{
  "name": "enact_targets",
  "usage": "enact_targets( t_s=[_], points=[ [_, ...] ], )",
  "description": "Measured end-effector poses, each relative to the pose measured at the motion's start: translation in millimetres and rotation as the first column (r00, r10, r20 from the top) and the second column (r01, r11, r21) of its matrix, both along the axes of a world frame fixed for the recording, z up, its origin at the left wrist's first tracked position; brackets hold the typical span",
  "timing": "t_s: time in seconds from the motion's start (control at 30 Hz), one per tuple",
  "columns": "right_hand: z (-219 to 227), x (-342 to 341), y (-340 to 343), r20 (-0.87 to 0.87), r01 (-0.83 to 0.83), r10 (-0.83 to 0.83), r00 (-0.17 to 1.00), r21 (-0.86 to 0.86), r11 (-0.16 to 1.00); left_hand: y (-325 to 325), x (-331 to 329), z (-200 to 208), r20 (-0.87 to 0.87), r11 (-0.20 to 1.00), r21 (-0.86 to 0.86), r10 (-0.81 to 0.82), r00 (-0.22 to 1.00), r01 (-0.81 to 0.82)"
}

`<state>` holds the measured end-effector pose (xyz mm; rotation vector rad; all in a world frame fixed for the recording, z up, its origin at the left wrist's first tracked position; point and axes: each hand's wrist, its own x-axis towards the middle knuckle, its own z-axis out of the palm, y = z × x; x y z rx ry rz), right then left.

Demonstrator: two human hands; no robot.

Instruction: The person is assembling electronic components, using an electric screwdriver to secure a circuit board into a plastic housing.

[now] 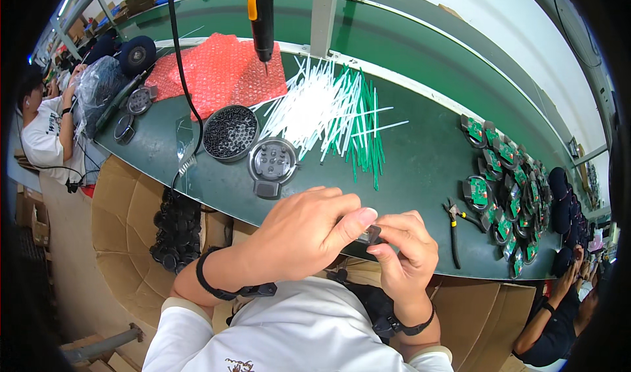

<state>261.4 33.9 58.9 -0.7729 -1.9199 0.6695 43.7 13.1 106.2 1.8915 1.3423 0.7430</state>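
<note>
Just over the table's front edge, my left hand (309,231) and my right hand (407,250) come together in front of my body. Between their fingertips they pinch a small dark grey plastic part (369,234). My fingers cover most of it, so its full shape is hidden. Beyond my left hand a round grey plastic housing (273,165) with a square tab lies on the green table (420,168). A round tray of small black screws (230,133) stands beside that housing.
A power screwdriver (261,23) hangs above red bubble wrap (227,69). White strips (309,102) and green strips (368,129) lie mid-table. At right are yellow-handled pliers (455,234) and many housings with green circuit boards (506,201). Cardboard boxes (125,227) flank me; other people work at both sides.
</note>
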Motion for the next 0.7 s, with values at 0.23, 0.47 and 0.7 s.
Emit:
enact_targets(
  t_s=[0.23,0.47,0.7],
  points=[
    [3,-4,-7,-0.078,-0.008,0.004,0.997,-0.056,0.998,-6,-1,1,-0.017,0.999,0.051,-0.001,1.0,0.002],
    [1,-5,-8,-0.098,-0.027,0.02,0.995,-0.065,0.998,-8,-1,3,-0.035,0.997,0.075,0.006,0.999,-0.004],
    [-1,-6,-9,-0.115,-0.035,0.025,0.993,-0.085,0.996,-8,-2,1,-0.052,0.996,0.085,0.009,0.999,-0.005]
  ],
)
